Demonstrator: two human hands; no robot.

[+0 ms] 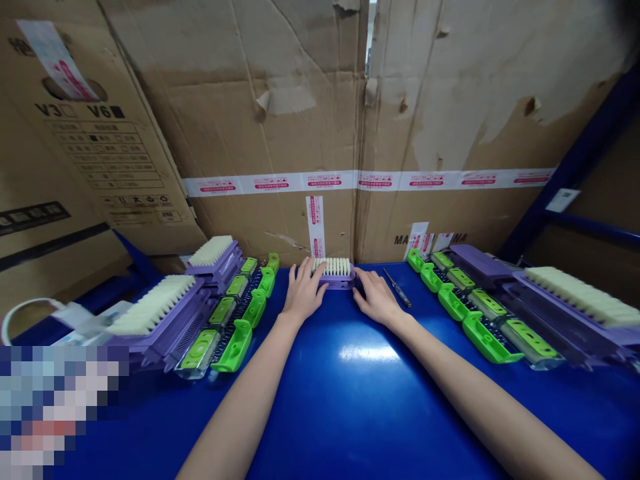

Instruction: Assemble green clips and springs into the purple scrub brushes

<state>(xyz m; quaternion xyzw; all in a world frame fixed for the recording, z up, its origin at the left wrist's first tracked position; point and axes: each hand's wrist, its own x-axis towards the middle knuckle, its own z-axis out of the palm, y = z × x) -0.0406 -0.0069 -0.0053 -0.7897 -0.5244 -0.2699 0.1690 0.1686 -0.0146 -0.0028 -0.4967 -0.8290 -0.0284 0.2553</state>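
Observation:
At the back middle of the blue table lies a purple brush unit (336, 283) with cream bristles facing up. My left hand (304, 288) grips its left end, fingers over the bristles and thumb at the front side. My right hand (376, 295) is at the other end, fingertips curled against its right edge. The underside of the brush is hidden. Just right of my right hand, a dark pen-like screwdriver (399, 290) lies on the table.
Purple brush units (155, 307) stand at left, beside rows of green clips (234, 348) and clear-cased green parts (200, 350). Similar green clips (487, 337) and a purple brush (585, 297) sit at right. A taped cardboard wall (270, 220) closes the back. A white cable (25, 303) lies left.

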